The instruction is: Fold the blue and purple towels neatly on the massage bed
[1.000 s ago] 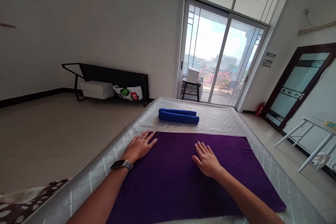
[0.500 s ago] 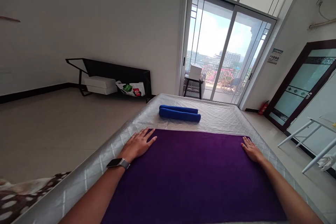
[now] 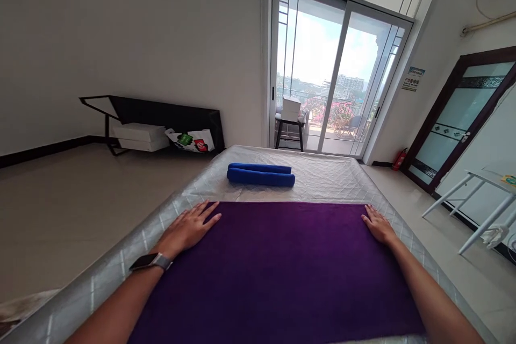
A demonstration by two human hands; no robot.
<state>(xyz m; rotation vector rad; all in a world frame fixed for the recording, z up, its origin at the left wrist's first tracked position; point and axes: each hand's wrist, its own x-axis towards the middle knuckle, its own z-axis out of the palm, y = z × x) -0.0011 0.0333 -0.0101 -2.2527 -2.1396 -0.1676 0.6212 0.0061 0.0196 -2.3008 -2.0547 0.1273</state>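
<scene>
A purple cloth lies spread flat on a silvery quilted surface. My left hand rests palm down at the cloth's far left corner, fingers spread, with a watch on the wrist. At the far right corner my right hand lies flat, its fingers stretched out over the edge. Neither hand grips anything. Beyond the cloth's far edge sit two blue rolls, side by side.
A black frame with white boxes and a printed bag stands by the left wall. Glass sliding doors are ahead. At the right are a white-legged table and a red extinguisher.
The view has turned slightly to the right, so most things sit further left in it. Both hands remain flat at the cloth's far corners.
</scene>
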